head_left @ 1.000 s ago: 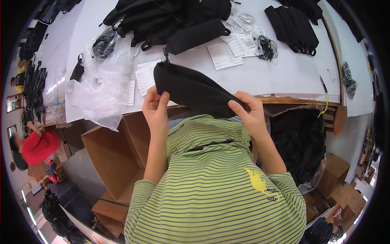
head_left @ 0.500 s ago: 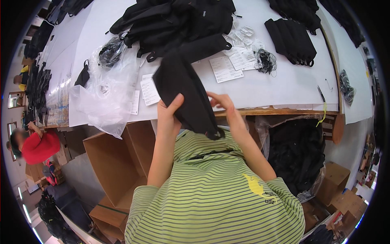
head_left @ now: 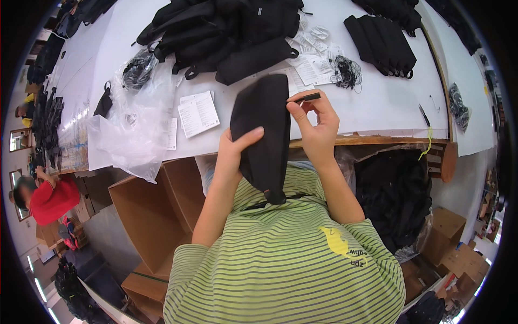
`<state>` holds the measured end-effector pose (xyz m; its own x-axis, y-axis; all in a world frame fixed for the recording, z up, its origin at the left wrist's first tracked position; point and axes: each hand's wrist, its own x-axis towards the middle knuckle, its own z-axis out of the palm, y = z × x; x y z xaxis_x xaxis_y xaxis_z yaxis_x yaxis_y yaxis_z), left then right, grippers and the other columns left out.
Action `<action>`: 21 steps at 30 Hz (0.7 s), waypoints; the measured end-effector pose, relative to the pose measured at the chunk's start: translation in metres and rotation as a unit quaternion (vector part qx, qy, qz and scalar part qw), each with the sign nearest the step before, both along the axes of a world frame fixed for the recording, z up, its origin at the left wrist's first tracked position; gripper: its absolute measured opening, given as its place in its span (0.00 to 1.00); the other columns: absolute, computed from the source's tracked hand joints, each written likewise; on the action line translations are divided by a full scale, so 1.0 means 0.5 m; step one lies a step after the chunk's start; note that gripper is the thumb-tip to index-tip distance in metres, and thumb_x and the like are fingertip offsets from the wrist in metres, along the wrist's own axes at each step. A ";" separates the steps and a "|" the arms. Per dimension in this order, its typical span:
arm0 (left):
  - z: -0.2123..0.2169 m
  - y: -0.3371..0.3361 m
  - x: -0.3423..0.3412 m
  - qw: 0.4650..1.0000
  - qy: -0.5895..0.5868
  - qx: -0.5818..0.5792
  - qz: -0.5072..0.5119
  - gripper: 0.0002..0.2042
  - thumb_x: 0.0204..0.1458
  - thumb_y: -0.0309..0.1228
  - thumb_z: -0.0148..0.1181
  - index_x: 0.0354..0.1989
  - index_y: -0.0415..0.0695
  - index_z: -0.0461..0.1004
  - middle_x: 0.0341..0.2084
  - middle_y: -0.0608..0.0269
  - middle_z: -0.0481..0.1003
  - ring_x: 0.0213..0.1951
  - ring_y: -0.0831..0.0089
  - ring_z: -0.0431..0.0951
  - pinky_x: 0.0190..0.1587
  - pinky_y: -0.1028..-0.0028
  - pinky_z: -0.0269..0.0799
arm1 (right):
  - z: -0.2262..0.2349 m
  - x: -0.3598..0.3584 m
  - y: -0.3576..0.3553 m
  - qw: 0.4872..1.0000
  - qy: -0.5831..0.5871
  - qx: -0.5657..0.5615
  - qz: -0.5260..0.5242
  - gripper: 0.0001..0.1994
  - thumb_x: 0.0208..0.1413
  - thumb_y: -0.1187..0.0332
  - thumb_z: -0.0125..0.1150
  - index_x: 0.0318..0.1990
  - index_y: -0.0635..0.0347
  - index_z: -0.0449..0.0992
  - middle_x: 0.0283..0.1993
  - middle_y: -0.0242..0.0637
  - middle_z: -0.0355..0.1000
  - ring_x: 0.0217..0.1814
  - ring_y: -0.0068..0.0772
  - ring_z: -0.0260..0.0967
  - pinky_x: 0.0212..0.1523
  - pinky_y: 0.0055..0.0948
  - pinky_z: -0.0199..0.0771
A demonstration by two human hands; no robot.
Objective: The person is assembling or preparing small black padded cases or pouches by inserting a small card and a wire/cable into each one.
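A slim black fabric pouch (head_left: 261, 116) is held upright in front of my body, above the table's near edge. My left hand (head_left: 231, 155) grips its left side, thumb lying across the front and the other fingers hidden behind. At the pouch's upper right edge, my right hand (head_left: 321, 127) pinches a short black tab (head_left: 309, 98) between thumb and fingertips. Whether this tab is fixed to the pouch I cannot tell. Just beyond, another black pouch (head_left: 253, 60) lies in front of a large heap of black bags (head_left: 221, 27).
White printed cards (head_left: 198, 114), clear plastic bags (head_left: 129, 129) and a bundle of black cords (head_left: 345, 73) lie on the white table (head_left: 377, 110). Stacked pouches (head_left: 380, 46) and a small cutter (head_left: 424, 115) are rightward. Below stand an open carton (head_left: 143, 216) and a black-filled bag (head_left: 391, 200).
The pouch has turned more upright and shifted slightly right. My right hand has risen to its upper edge and now pinches the black tab. More of the cards at left shows.
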<state>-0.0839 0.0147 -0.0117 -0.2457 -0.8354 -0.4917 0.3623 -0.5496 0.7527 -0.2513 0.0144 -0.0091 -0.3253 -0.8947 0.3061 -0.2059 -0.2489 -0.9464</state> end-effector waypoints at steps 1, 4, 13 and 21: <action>-0.001 -0.008 -0.001 0.999 0.031 -0.011 0.023 0.18 0.45 0.27 0.66 0.44 0.34 0.72 0.35 0.58 0.77 0.35 0.73 0.78 0.40 0.77 0.74 | 0.008 0.004 0.009 0.999 0.021 0.000 0.026 0.04 0.47 0.73 0.66 0.30 0.61 0.77 0.28 0.31 0.69 0.29 0.24 0.62 0.32 0.20 0.64; 0.000 -0.042 0.010 0.994 0.084 -0.010 0.066 0.15 0.48 0.27 0.62 0.45 0.36 0.72 0.34 0.59 0.77 0.33 0.72 0.80 0.38 0.76 0.77 | 0.036 0.018 0.040 0.988 0.054 0.022 0.141 0.05 0.46 0.73 0.66 0.30 0.62 0.77 0.27 0.30 0.68 0.30 0.25 0.60 0.31 0.20 0.63; -0.022 -0.062 0.045 0.954 0.270 0.028 0.125 0.12 0.58 0.29 0.51 0.44 0.35 0.73 0.34 0.54 0.79 0.32 0.68 0.81 0.35 0.73 0.80 | 0.059 0.039 0.071 0.967 -0.025 0.068 0.243 0.05 0.48 0.72 0.65 0.28 0.63 0.76 0.26 0.30 0.67 0.34 0.25 0.61 0.32 0.20 0.65; -0.004 -0.068 0.041 0.960 0.126 -0.017 0.250 0.19 0.62 0.35 0.45 0.57 0.37 0.63 0.53 0.53 0.70 0.53 0.64 0.72 0.55 0.63 0.69 | 0.038 0.019 0.053 0.983 0.181 -0.011 0.010 0.18 0.47 0.68 0.67 0.47 0.56 0.74 0.48 0.35 0.65 0.35 0.30 0.63 0.35 0.25 0.67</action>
<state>-0.0632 -0.0191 -0.0135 0.0822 -0.8944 -0.4397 0.7468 -0.2369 0.6214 -0.2420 0.0411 0.0099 -0.1735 -0.8916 0.4183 -0.5234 -0.2763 -0.8061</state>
